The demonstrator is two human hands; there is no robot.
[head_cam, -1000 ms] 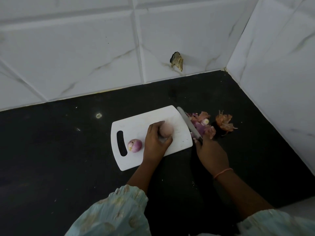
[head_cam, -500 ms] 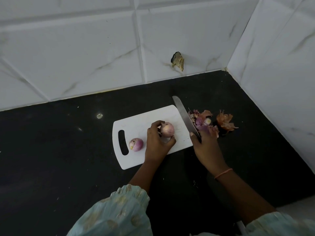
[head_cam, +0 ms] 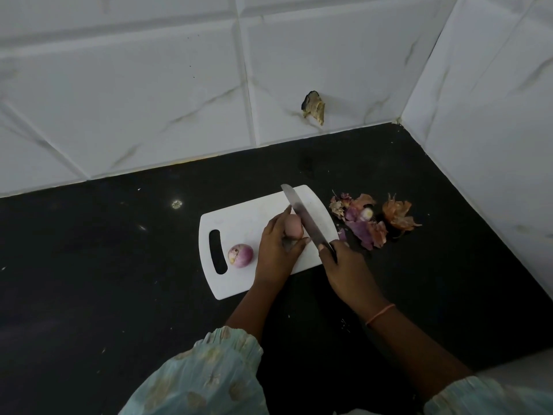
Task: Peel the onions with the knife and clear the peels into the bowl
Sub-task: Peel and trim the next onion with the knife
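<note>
From the head camera, the left hand (head_cam: 276,250) grips a pale onion (head_cam: 293,229) on the white cutting board (head_cam: 239,223). The right hand (head_cam: 344,266) clasps the knife (head_cam: 305,218) by its handle, the blade lying against that onion's right side. A purple peeled onion (head_cam: 241,255) sits near the board's slot. Peels (head_cam: 368,220) lie heaped on the black tabletop (head_cam: 119,250) just right of the board.

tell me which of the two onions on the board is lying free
The purple onion beside the cutting board's handle slot lies free. The other onion is gripped by the left hand, against the knife.
</note>
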